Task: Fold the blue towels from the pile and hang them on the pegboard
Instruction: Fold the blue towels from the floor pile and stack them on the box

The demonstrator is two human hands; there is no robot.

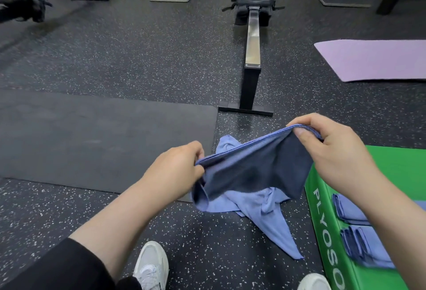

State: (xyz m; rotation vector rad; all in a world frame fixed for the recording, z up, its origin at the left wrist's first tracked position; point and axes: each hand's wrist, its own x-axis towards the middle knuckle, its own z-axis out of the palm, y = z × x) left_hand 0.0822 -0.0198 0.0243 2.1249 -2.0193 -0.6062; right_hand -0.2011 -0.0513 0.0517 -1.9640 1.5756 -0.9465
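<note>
While pinched taut, towel [253,170] edge between both hands.

You can read one piece of lettering: white capitals on the side face of the green box [322,232] at your right, running along its edge, spell "PLYOSO" before the frame's bottom edge cuts the word off. Nothing else carries legible text.

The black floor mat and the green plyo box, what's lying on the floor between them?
In the head view, a crumpled light blue towel lies on the speckled rubber floor between them, under the towel held in both hands.
</note>
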